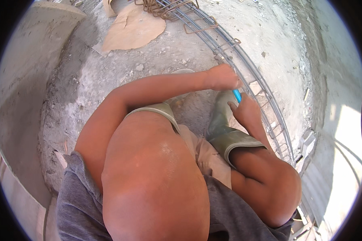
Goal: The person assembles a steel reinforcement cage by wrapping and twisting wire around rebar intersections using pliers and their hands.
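Blue handle [237, 96]: right of centre, beside rebar cage [247, 56]. My right grip [248, 114]: clamped on its near end. My left grip [224, 77]: curled at far end; cannot tell if clamped.

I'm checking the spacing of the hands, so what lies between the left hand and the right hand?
In the head view, a slim blue object shows between the left hand and the right hand.

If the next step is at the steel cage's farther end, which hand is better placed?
Probably the left hand: it is nearer that end, beside the steel cage; the right hand is farther back.
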Demonstrator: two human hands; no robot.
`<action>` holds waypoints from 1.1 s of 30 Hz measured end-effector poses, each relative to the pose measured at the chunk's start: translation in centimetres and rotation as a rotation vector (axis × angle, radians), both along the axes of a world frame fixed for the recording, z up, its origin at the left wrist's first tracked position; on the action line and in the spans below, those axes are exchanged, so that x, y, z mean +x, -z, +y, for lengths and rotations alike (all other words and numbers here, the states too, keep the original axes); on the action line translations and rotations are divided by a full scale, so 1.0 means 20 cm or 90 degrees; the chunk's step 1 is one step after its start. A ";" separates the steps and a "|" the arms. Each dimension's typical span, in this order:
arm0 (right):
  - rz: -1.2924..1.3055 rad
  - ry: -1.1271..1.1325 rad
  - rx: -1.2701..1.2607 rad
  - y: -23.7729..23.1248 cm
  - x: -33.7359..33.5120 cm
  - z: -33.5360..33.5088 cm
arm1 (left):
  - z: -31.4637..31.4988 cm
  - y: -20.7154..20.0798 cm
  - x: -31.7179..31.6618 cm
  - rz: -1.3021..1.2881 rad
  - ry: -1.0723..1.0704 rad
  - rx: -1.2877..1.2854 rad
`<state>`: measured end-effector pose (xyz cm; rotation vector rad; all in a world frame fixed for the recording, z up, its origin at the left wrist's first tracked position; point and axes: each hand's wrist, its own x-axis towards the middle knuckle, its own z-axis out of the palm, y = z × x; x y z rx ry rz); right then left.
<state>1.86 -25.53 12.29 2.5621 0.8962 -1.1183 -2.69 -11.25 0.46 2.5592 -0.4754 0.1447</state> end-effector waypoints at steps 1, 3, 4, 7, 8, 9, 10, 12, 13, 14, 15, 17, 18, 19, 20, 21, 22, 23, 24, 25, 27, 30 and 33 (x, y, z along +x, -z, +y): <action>0.103 0.112 0.007 0.01 0.02 -0.02 | 0.01 0.00 -0.02 -0.128 -0.009 -0.034; 0.272 0.298 0.033 0.03 0.02 -0.05 | 0.03 0.01 -0.05 -0.384 -0.027 -0.104; 0.338 0.361 0.057 0.04 0.01 -0.04 | 0.04 0.03 -0.07 -0.340 -0.025 -0.086; 0.536 0.569 0.129 0.08 -0.03 -0.07 | 0.02 0.03 -0.11 -0.187 0.021 -0.028; 0.601 0.641 0.154 0.08 -0.04 -0.08 | 0.02 0.02 -0.08 -0.122 0.056 0.000; 0.423 0.460 0.187 0.05 -0.05 -0.07 | 0.02 0.00 -0.06 -0.056 0.090 0.027; 0.243 0.279 0.211 0.01 -0.05 -0.06 | 0.01 -0.03 -0.03 -0.001 0.081 0.017; -0.015 0.021 0.194 -0.06 -0.04 -0.02 | -0.02 -0.09 0.04 0.107 0.061 -0.004; -0.093 -0.060 0.156 -0.09 -0.04 -0.01 | -0.01 -0.13 0.06 0.127 0.049 -0.010; -0.171 -0.140 0.116 -0.12 -0.03 0.00 | 0.01 -0.16 0.08 0.146 0.037 -0.017; -0.172 -0.141 0.087 -0.12 -0.03 0.03 | 0.03 -0.17 0.09 0.166 0.024 -0.021; -0.171 -0.144 0.029 -0.11 0.00 0.09 | 0.05 -0.20 0.06 0.183 -0.013 -0.076; -0.153 -0.112 0.029 -0.09 0.00 0.08 | 0.06 -0.19 0.04 0.192 -0.029 -0.102; -0.136 -0.080 0.029 -0.06 0.00 0.05 | 0.06 -0.16 0.03 0.039 -0.043 -0.092; -0.117 -0.048 0.030 -0.03 0.01 0.02 | 0.05 -0.11 0.00 -0.114 -0.058 -0.081; 0.116 0.176 0.084 0.01 0.02 -0.02 | 0.03 -0.06 -0.02 -0.268 -0.072 -0.071; 0.351 0.401 0.136 0.05 0.04 -0.06 | 0.03 -0.03 -0.04 -0.300 -0.064 -0.083; 0.587 0.626 0.187 0.08 0.05 -0.11 | 0.02 0.00 -0.07 -0.333 -0.056 -0.096; 0.607 0.672 0.200 0.09 0.02 -0.11 | 0.04 0.01 -0.08 -0.365 -0.048 -0.105; 0.625 0.719 0.214 0.10 -0.01 -0.12 | 0.04 0.01 -0.08 -0.281 -0.019 -0.071; 0.544 0.632 0.245 0.07 -0.05 -0.07 | 0.05 0.02 -0.07 -0.106 0.036 0.000; -0.084 0.132 0.157 -0.02 -0.03 -0.05 | 0.03 -0.18 0.04 0.253 0.042 0.078; -0.147 0.004 0.109 -0.07 -0.01 0.00 | 0.03 -0.15 0.06 0.238 -0.011 0.061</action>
